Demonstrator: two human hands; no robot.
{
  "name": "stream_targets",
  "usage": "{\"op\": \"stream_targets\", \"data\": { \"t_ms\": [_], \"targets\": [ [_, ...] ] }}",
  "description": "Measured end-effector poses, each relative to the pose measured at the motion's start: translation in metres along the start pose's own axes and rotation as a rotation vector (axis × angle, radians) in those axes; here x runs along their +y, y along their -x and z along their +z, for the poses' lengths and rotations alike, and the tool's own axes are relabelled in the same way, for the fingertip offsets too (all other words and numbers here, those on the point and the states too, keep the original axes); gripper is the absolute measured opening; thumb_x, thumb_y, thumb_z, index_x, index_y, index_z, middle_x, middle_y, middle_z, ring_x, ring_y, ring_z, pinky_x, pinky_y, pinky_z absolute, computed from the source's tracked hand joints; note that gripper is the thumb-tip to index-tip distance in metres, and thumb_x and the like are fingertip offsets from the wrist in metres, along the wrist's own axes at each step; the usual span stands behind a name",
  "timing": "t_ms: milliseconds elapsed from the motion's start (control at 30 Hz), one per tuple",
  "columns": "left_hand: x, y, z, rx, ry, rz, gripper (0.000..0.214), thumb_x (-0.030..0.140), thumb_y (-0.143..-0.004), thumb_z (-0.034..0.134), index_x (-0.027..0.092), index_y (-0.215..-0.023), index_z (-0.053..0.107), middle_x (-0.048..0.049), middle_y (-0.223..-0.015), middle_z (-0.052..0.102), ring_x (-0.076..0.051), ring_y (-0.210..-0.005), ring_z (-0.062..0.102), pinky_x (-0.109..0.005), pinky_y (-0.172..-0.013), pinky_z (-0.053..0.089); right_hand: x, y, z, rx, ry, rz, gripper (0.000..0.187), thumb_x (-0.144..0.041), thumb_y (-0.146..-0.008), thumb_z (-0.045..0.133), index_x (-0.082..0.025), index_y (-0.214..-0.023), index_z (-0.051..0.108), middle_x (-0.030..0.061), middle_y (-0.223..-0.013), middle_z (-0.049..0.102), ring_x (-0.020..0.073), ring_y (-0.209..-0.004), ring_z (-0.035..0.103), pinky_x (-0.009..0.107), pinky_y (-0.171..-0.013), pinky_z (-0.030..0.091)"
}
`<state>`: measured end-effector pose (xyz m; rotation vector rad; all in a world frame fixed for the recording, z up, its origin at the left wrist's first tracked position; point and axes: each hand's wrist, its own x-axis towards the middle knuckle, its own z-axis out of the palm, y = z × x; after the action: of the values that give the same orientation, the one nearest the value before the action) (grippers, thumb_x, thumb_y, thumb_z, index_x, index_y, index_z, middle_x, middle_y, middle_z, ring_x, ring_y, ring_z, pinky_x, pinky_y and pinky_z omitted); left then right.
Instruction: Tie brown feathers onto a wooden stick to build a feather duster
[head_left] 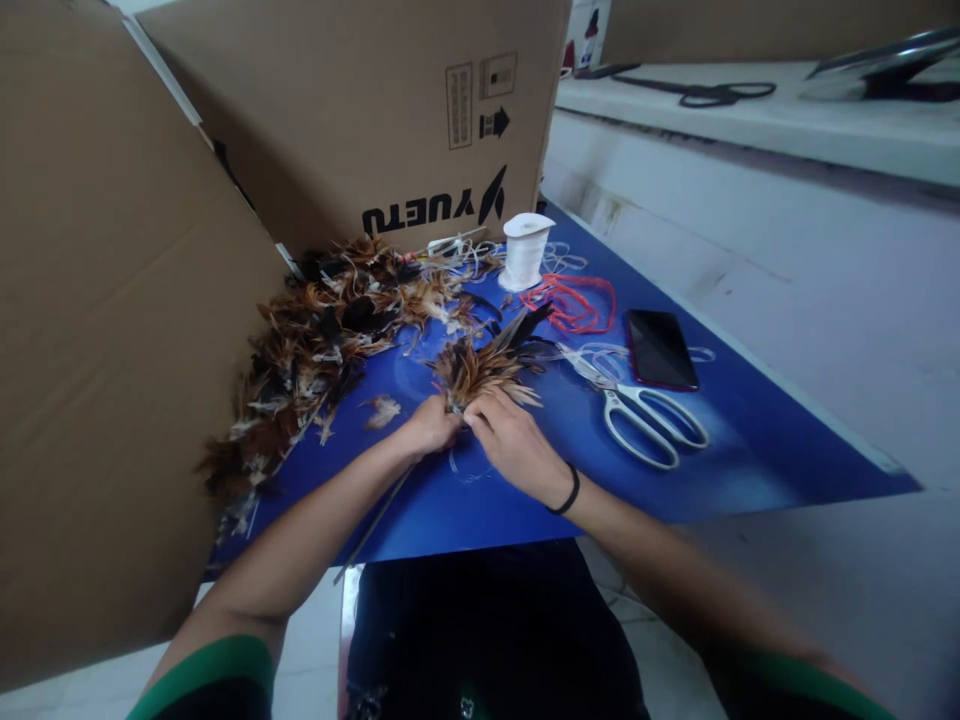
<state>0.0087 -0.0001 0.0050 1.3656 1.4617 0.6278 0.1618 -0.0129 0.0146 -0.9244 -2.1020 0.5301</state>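
Brown and black feathers form a bundle (pixel 484 368) at the middle of the blue table. My left hand (pixel 435 425) is closed around the base of this bundle, and a thin stick (pixel 379 520) runs from under it toward the table's front edge. Against the bundle's base on the other side, my right hand (pixel 517 440) has its fingers pinched together; what lies between the fingertips is hidden. Fine clear thread (pixel 469 472) loops on the table just below both hands. A small loose feather tuft (pixel 382 411) lies left of my left hand.
A long heap of feathers (pixel 300 350) lines the left side, against cardboard (pixel 315 110). Behind the bundle stand a white spool (pixel 525 252) and red string (pixel 574 305). White-handled scissors (pixel 652 425) and a phone (pixel 661 348) lie to the right. Black scissors (pixel 705 93) rest on a ledge.
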Motion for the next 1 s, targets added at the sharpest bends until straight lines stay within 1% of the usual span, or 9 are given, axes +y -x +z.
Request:
{"op": "stream_targets", "data": {
  "t_ms": [133,233,367,533,667,767,833,933,1000],
  "targets": [
    [0.004,-0.004,-0.003,0.052,-0.099,-0.005,0.012,0.020,-0.070,0.050,0.017,-0.059,0.045,0.0061,-0.039,0.039,-0.006,-0.034,0.033,-0.018,-0.037,0.025,0.003,0.000,0.004,0.059,-0.266,0.156,0.017,-0.025,-0.086,0.048,-0.019,-0.072,0.055,0.0050,-0.083,0.057,0.0156,-0.072,0.055,0.028,-0.059,0.047],
    [0.008,-0.004,-0.005,0.091,-0.117,-0.011,0.012,0.019,-0.069,0.050,0.017,-0.059,0.045,0.0056,-0.039,0.040,-0.007,-0.034,0.035,-0.019,-0.037,0.026,0.004,0.000,0.006,0.088,-0.362,0.213,0.018,-0.030,-0.084,0.051,-0.019,-0.071,0.057,0.0056,-0.087,0.060,0.0153,-0.070,0.056,0.026,-0.051,0.045],
    [0.011,0.002,-0.007,0.109,-0.059,0.032,0.012,0.016,-0.069,0.051,0.017,-0.059,0.046,0.0061,-0.039,0.038,-0.007,-0.034,0.034,-0.019,-0.037,0.025,-0.001,-0.003,0.005,0.091,-0.358,0.236,0.016,-0.032,-0.082,0.055,-0.020,-0.072,0.059,0.0043,-0.079,0.060,0.0152,-0.067,0.055,0.026,-0.052,0.044],
    [0.017,0.012,-0.012,0.066,0.117,0.016,0.014,0.017,-0.071,0.053,0.017,-0.060,0.044,0.0077,-0.041,0.034,-0.004,-0.032,0.029,-0.018,-0.034,0.020,-0.008,-0.010,0.005,0.099,-0.539,0.351,0.020,-0.033,-0.079,0.058,-0.017,-0.068,0.058,-0.0004,-0.061,0.055,0.0107,-0.054,0.049,0.026,-0.054,0.042],
    [0.022,0.018,-0.020,0.092,0.235,-0.057,0.018,0.022,-0.071,0.059,0.018,-0.066,0.043,0.0096,-0.044,0.033,-0.002,-0.031,0.025,-0.016,-0.034,0.014,-0.007,-0.010,0.009,0.131,-0.704,0.416,0.019,-0.035,-0.075,0.062,-0.016,-0.078,0.062,0.0028,-0.078,0.062,0.0134,-0.073,0.055,0.029,-0.072,0.045],
    [0.025,0.021,-0.025,0.093,0.298,-0.072,0.021,0.026,-0.071,0.063,0.017,-0.069,0.044,0.0101,-0.045,0.033,-0.001,-0.031,0.024,-0.015,-0.034,0.012,-0.008,-0.005,0.017,0.050,-0.883,0.501,0.035,-0.029,-0.063,0.073,-0.018,-0.092,0.058,0.0047,-0.100,0.061,0.0151,-0.088,0.058,0.030,-0.079,0.046],
    [0.027,0.023,-0.027,0.078,0.334,-0.056,0.023,0.028,-0.071,0.064,0.016,-0.069,0.045,0.0098,-0.046,0.034,-0.001,-0.032,0.024,-0.015,-0.034,0.012,-0.009,-0.002,0.024,-0.037,-0.990,0.555,0.050,-0.025,-0.056,0.078,-0.020,-0.100,0.053,0.0040,-0.103,0.060,0.0143,-0.086,0.060,0.029,-0.074,0.048],
    [0.031,0.027,-0.028,0.079,0.350,-0.052,0.025,0.028,-0.069,0.067,0.015,-0.069,0.047,0.0090,-0.047,0.036,0.000,-0.032,0.025,-0.015,-0.035,0.012,-0.011,0.001,0.032,-0.187,-1.064,0.609,0.044,-0.030,-0.060,0.076,-0.018,-0.095,0.053,0.0011,-0.081,0.063,0.0105,-0.063,0.058,0.025,-0.057,0.047],
    [0.034,0.031,-0.028,0.079,0.349,-0.061,0.026,0.028,-0.068,0.068,0.015,-0.067,0.045,0.0088,-0.046,0.036,0.000,-0.032,0.026,-0.015,-0.035,0.013,-0.010,0.001,0.034,-0.250,-1.094,0.616,0.031,-0.038,-0.066,0.072,-0.014,-0.078,0.056,-0.0019,-0.062,0.057,0.0054,-0.046,0.046,0.020,-0.045,0.037]
  ]
}}
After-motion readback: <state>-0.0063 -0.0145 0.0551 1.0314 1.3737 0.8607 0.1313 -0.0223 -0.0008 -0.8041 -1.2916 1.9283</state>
